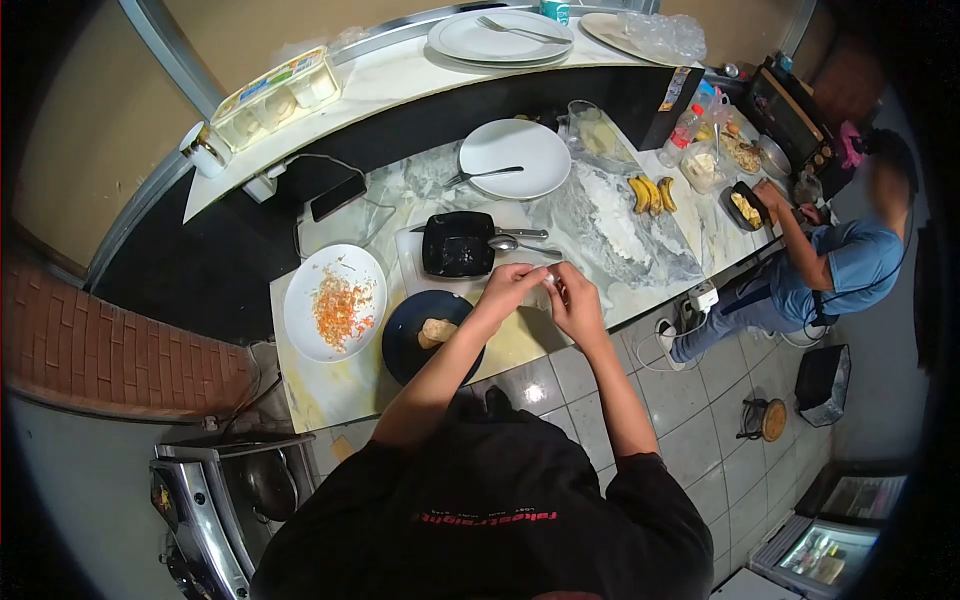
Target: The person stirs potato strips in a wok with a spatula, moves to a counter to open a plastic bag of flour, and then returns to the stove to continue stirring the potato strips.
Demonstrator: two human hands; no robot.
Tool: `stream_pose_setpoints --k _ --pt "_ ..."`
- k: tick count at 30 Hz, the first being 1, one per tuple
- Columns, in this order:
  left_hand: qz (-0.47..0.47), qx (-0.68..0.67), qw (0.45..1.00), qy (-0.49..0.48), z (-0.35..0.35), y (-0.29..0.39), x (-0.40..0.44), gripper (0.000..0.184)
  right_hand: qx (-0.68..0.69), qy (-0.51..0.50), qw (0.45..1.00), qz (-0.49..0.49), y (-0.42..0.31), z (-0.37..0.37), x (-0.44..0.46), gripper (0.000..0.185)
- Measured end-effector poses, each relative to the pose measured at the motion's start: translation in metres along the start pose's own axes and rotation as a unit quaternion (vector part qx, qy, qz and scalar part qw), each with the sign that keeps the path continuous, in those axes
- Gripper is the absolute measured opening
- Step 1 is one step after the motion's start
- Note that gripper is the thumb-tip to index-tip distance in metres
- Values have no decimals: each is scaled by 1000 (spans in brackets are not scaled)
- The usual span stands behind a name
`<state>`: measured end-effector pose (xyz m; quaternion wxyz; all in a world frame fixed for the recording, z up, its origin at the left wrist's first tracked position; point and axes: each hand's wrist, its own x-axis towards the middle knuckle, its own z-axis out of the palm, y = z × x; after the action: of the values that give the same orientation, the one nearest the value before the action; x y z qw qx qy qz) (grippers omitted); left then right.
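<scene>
My left hand (510, 290) and my right hand (574, 300) meet over the counter's front edge, fingers pinched around a small whitish piece (549, 279) that is too small to name. Just left of them a black square dish (458, 245) sits on a board, with a spoon (520, 244) and a knife (530, 234) at its right side. Below the dish, a dark round plate (402, 345) holds pale folded food (437, 331); my left forearm passes over its right part. A white plate (302, 305) with shredded orange food (342, 310) lies farther left.
A white plate (515, 150) with a fork (490, 174) stands behind, near a clear jug (592, 128). Bananas (652, 195) lie to the right. Another person (850, 260) handles a black dish (745, 208) at the far right. A phone (339, 198) lies back left.
</scene>
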<state>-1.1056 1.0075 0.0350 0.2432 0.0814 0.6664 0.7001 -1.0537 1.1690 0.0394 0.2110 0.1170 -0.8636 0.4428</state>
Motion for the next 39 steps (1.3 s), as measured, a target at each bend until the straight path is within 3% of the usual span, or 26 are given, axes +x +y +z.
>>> stream_pose_setpoints --k 4,8,10,11,13,14,16,19,21,23,26,30,32,35,37,39 --pt "93 31 993 67 4 -9 7 33 22 18 1000 13 5 9 -2 19" --pt "72 105 987 93 -8 -22 15 31 87 38 995 8 16 11 -1 15" --pt "112 259 952 121 -11 -21 13 26 120 36 992 16 18 14 2 10" --pt "109 259 952 120 -9 -21 11 26 152 33 988 20 19 16 4 5" --pt "195 315 915 162 -2 -4 -1 31 209 2 975 68 14 10 8 7" --pt "194 315 915 161 -2 -2 -1 31 264 -27 957 114 12 7 11 11" --pt "268 226 935 45 -3 -2 1 37 313 -36 942 120 17 10 16 14" --pt "197 156 968 24 4 -8 -1 34 342 -2 929 142 20 14 24 15" --pt "202 196 959 31 5 -10 1 33 328 78 929 152 22 16 27 15" --pt "217 257 939 70 10 -12 3 30 322 81 929 162 22 17 28 17" --pt "168 211 961 64 8 -6 7 33 339 89 919 182 23 18 29 12" --pt "201 185 956 108 6 -3 6 28 382 50 913 138 0 8 31 12" --pt "187 178 961 97 2 0 4 27 227 -15 962 149 11 3 30 12" --pt "184 258 943 106 3 10 2 32 238 -6 960 145 19 0 33 14" --pt "295 307 899 108 2 5 7 34 247 -15 954 168 16 0 37 18" --pt "289 316 898 99 2 0 11 34 291 16 943 160 15 4 44 23"
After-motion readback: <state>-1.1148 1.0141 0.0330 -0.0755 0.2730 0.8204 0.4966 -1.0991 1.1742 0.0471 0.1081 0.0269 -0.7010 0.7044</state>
